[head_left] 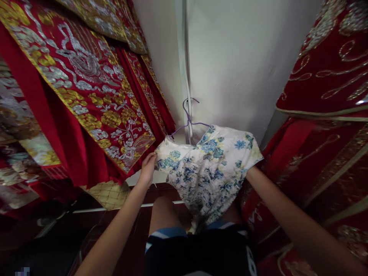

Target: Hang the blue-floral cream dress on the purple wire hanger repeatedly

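A white top with blue and yellow flower print [204, 168] hangs on a purple wire hanger [188, 119] in front of me. My left hand [148, 166] pinches the edge of the sleeve on the left side. On the right, my forearm [267, 188] reaches in under the other sleeve, and cloth covers my right hand, so its fingers cannot be seen. The hanger's hook points up against the wall, and its left arm shows at the neckline. Below, the top narrows into gathered folds above my legs.
Red embroidered garments with gold and silver patterns [94, 84] hang on the left. More dark red beaded clothing [330, 76] hangs close on the right. A pale wall [230, 65] with a vertical white pipe or cable [182, 50] stands behind the hanger.
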A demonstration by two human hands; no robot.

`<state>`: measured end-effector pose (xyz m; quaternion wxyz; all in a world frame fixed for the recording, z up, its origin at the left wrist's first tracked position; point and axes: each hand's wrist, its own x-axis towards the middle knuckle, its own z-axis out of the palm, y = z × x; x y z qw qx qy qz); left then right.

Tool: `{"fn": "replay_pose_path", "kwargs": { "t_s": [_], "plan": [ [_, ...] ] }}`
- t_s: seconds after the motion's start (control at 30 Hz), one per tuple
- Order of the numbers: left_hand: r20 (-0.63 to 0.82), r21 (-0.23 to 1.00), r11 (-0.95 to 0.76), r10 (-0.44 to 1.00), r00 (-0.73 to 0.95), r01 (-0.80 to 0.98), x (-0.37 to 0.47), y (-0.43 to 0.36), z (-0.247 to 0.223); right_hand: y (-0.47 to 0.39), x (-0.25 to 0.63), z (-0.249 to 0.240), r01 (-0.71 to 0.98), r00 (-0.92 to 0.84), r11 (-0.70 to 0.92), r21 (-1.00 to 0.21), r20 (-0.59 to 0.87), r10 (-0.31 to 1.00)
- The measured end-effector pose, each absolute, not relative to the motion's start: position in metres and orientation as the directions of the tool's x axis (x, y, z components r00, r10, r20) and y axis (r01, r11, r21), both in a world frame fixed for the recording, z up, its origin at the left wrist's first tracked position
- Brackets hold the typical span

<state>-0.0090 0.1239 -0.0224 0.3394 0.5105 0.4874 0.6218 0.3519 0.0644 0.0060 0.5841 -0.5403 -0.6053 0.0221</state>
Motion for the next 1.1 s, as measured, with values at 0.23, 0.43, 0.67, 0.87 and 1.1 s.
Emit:
{"fn": "replay_pose_path", "kwargs": {
  "t_s": [0.23,0.43,0.67,0.87,1.1],
  "plan": [
    [0.340,0.941,-0.328,0.909,-0.242,0.089,-0.002,0.094,-0.043,0.059,0.362,-0.002,0.126,0.604,0.475,-0.871,0.447,0.660],
    [0.408,0.912,-0.407,0.889,-0.206,0.049,0.001,0.098,-0.023,0.083,0.343,0.064,0.040,0.558,0.640,-0.767,0.548,0.623],
    [0.548,0.776,-0.501,0.836,-0.016,0.384,0.004,0.119,-0.050,0.012,0.278,0.078,0.168,0.381,0.662,-0.730,0.668,0.639],
    [0.607,0.735,-0.586,0.793,0.055,0.340,0.042,0.143,-0.048,0.022,0.264,0.099,0.437,0.315,0.725,-0.533,0.845,0.432],
    [0.576,0.728,-0.618,0.786,0.223,0.297,0.074,0.158,-0.022,0.052,0.278,0.123,0.533,0.336,0.732,-0.424,0.900,0.277]
  ]
}}
